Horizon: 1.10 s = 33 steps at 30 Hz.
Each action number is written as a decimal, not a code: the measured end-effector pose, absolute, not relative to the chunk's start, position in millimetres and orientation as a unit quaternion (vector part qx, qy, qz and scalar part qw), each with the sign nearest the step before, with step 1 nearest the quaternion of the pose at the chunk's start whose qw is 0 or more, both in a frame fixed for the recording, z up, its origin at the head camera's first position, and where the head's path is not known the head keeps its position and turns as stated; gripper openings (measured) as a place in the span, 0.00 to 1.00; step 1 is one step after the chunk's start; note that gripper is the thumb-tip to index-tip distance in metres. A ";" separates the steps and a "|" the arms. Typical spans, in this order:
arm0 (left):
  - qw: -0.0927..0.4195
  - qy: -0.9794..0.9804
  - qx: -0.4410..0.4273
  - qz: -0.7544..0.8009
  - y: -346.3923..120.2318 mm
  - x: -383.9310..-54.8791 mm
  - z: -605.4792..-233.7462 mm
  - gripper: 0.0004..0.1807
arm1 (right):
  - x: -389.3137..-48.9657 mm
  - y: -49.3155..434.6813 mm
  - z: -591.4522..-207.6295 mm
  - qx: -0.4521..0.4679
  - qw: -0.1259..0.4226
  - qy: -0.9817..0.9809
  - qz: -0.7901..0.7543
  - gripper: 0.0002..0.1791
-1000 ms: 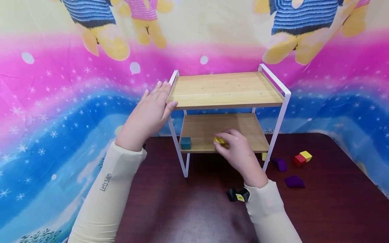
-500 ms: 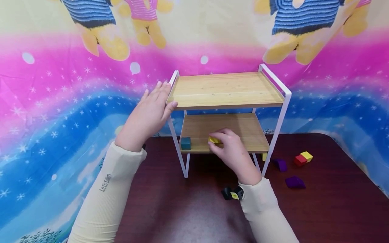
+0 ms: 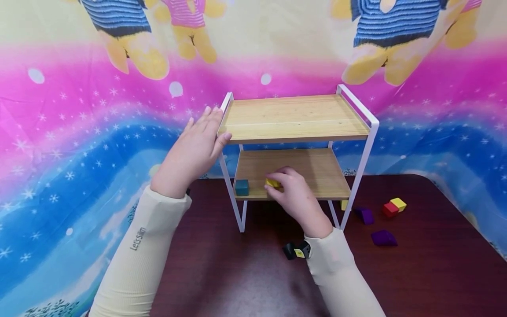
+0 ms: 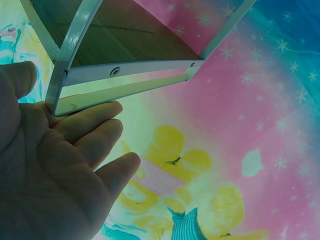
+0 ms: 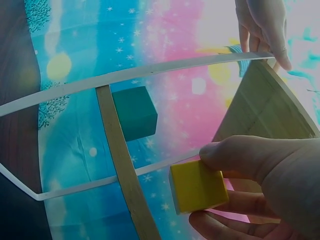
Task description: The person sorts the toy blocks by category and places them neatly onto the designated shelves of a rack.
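Note:
My right hand (image 3: 297, 196) pinches a yellow cube block (image 5: 197, 187) between thumb and fingers, over the front part of the lower board (image 3: 321, 176) of a two-tier shelf. In the right wrist view, the block appears raised off this board. A teal block (image 3: 242, 188) sits at the lower board's front left corner, a short way left of the yellow one. My left hand (image 3: 194, 147) rests with straight fingers against the white frame at the shelf's upper left, its thumb by the top board (image 3: 293, 116). The left wrist view shows those fingers (image 4: 95, 120) touching the frame's underside.
On the dark table (image 3: 237, 273), right of the shelf, lie two purple pieces (image 3: 384, 237), a red block (image 3: 390, 209) and a yellow block (image 3: 398, 204) touching it. Another yellow piece (image 3: 343, 204) is partly hidden behind the right leg. A printed cloth (image 3: 79, 132) hangs behind.
My right hand has moved left along the lower board with the yellow block, closer to the teal block. My left hand has stayed in place.

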<state>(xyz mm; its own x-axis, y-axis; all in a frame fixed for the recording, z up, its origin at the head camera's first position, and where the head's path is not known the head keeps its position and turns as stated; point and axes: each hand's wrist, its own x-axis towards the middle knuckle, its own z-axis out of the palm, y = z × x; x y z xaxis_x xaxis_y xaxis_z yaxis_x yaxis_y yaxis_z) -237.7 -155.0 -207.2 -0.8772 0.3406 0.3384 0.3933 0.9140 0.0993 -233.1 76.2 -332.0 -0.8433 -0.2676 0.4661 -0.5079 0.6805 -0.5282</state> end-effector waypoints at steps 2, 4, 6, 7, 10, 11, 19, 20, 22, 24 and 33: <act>0.160 -0.965 -0.191 -0.083 -155.0 -237.8 -207.4 0.39 | -234.3 74.3 -332.4 0.217 0.175 -0.900 0.335 0.14; 0.162 -0.964 -0.192 -0.083 -154.8 -238.2 -207.9 0.39 | -235.1 72.7 -332.5 0.218 0.172 -0.901 0.334 0.14; 0.163 -0.964 -0.193 -0.083 -155.0 -238.3 -208.3 0.39 | -235.6 71.3 -332.6 0.219 0.169 -0.901 0.334 0.14; 0.164 -0.964 -0.193 -0.083 -155.0 -238.2 -208.4 0.39 | -235.8 70.7 -332.7 0.220 0.167 -0.901 0.334 0.14; 0.164 -0.964 -0.193 -0.084 -155.1 -237.7 -208.3 0.39 | -236.3 69.3 -332.9 0.222 0.162 -0.902 0.334 0.14; 0.164 -0.964 -0.193 -0.084 -154.9 -237.5 -208.1 0.39 | -236.5 68.9 -333.0 0.223 0.161 -0.902 0.333 0.14; 0.167 -0.963 -0.193 -0.084 -154.0 -237.2 -207.4 0.39 | -238.7 65.8 -335.0 0.224 0.155 -0.904 0.330 0.14; 0.167 -0.963 -0.193 -0.084 -154.1 -237.2 -207.4 0.39 | -239.0 65.2 -335.3 0.225 0.155 -0.904 0.330 0.14; 0.167 -0.963 -0.192 -0.084 -154.3 -237.2 -207.7 0.39 | -239.1 64.0 -335.7 0.226 0.154 -0.904 0.330 0.14; 0.169 -0.963 -0.192 -0.084 -154.6 -237.4 -208.1 0.39 | -239.7 62.8 -336.2 0.228 0.156 -0.903 0.328 0.13; 0.168 -0.962 -0.194 -0.090 -156.6 -237.9 -209.1 0.39 | -241.0 58.4 -336.6 0.234 0.146 -0.904 0.327 0.13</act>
